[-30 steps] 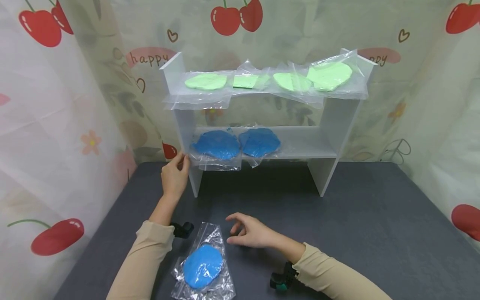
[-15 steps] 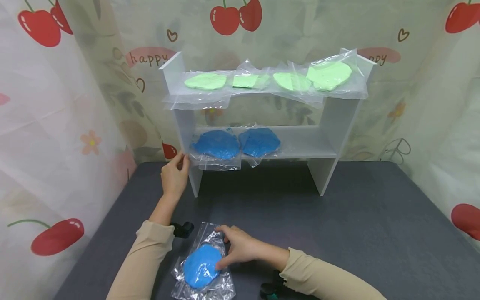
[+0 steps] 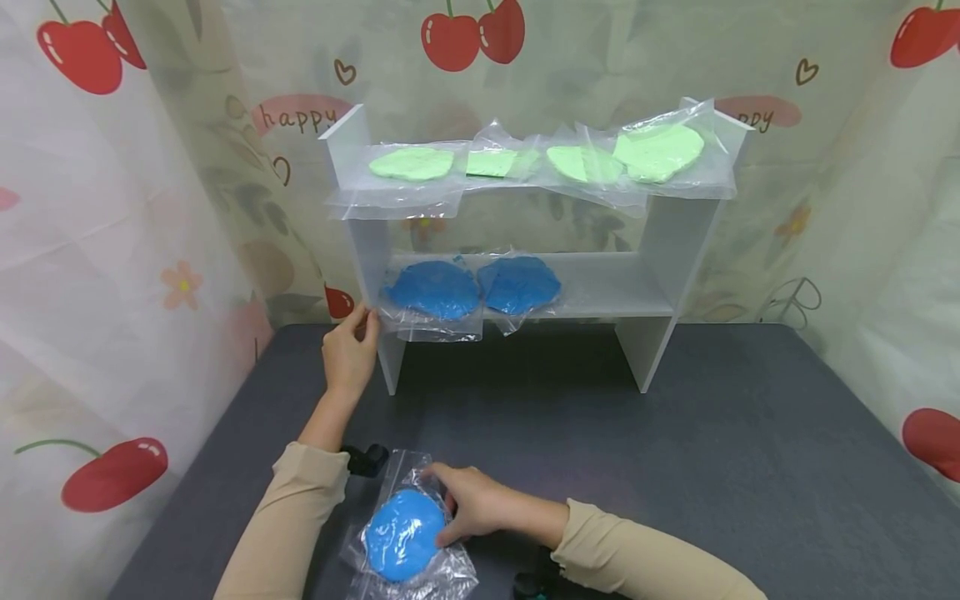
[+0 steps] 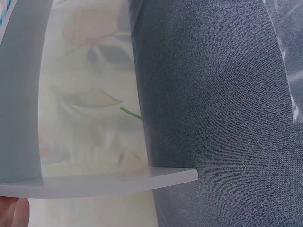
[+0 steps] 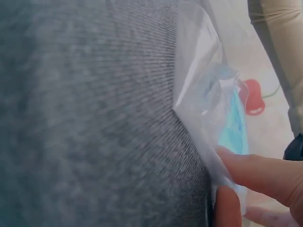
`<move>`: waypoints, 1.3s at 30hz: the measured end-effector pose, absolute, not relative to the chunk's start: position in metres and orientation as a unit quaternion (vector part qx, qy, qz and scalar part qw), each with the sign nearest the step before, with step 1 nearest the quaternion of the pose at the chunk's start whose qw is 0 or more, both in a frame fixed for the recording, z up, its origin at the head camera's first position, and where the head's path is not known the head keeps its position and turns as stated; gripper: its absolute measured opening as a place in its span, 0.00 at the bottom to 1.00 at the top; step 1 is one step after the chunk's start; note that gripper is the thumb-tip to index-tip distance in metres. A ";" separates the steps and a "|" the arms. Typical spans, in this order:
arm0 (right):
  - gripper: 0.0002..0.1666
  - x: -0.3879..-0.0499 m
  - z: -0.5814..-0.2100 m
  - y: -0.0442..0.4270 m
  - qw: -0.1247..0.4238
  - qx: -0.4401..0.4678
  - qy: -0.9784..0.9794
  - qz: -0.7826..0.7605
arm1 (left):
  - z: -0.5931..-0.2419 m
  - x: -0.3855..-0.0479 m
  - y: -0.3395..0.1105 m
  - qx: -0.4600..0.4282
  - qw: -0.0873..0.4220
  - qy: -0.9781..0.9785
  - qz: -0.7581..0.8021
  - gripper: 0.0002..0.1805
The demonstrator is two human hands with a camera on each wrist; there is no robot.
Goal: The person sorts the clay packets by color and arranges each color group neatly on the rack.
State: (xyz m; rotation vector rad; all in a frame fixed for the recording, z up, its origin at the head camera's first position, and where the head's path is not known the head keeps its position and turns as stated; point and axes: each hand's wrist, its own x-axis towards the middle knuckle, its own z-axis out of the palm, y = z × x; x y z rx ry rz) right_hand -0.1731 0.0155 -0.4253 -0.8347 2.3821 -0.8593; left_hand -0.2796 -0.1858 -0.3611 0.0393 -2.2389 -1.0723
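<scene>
On the near part of the dark table, a clear zip bag point(image 3: 396, 467) holds a flat, round blue clay-like piece point(image 3: 405, 535). My right hand point(image 3: 476, 502) pinches the bag's right side; in the right wrist view, the thumb and fingers point(image 5: 258, 177) are on the crinkled plastic, its edge raised off the tabletop. At the white shelf unit point(image 3: 615, 279), my left hand point(image 3: 349, 350) touches the front edge of the left side panel with thumb and index fingertips. Only those fingertips show in the left wrist view, outside the panel point(image 4: 99, 185).
Two bagged blue pieces point(image 3: 435, 289) lie side by side on the middle shelf's left part. Several bagged light green pieces point(image 3: 411, 164) line the top shelf. Patterned curtains point(image 3: 112, 275) enclose the table point(image 3: 750, 450), and a thin cable point(image 3: 798, 300) hangs at the back right.
My right hand has moved left onto the zip bag and taken hold of its right side. The bag has shifted slightly and its edge has lifted. My left hand stays at the shelf.
</scene>
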 end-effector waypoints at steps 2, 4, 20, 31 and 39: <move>0.44 -0.174 -0.428 0.018 0.246 -0.307 0.854 -0.341 | -0.361 -0.280 -0.186 0.014 0.324 -0.853 -0.409 0.20; 0.42 -0.174 -0.430 0.021 0.251 -0.313 0.840 -0.365 | -0.362 -0.279 -0.186 0.014 0.325 -0.853 -0.407 0.20; 0.29 -0.192 -0.432 0.055 0.246 -0.320 0.760 -0.510 | -0.361 -0.278 -0.185 0.011 0.329 -0.854 -0.403 0.20; 0.20 -0.197 -0.435 0.068 0.256 -0.249 0.791 -0.496 | -0.362 -0.280 -0.185 0.010 0.336 -0.853 -0.399 0.19; 0.19 -0.200 -0.427 0.079 0.269 -0.250 0.775 -0.515 | -0.361 -0.279 -0.185 0.012 0.334 -0.856 -0.394 0.19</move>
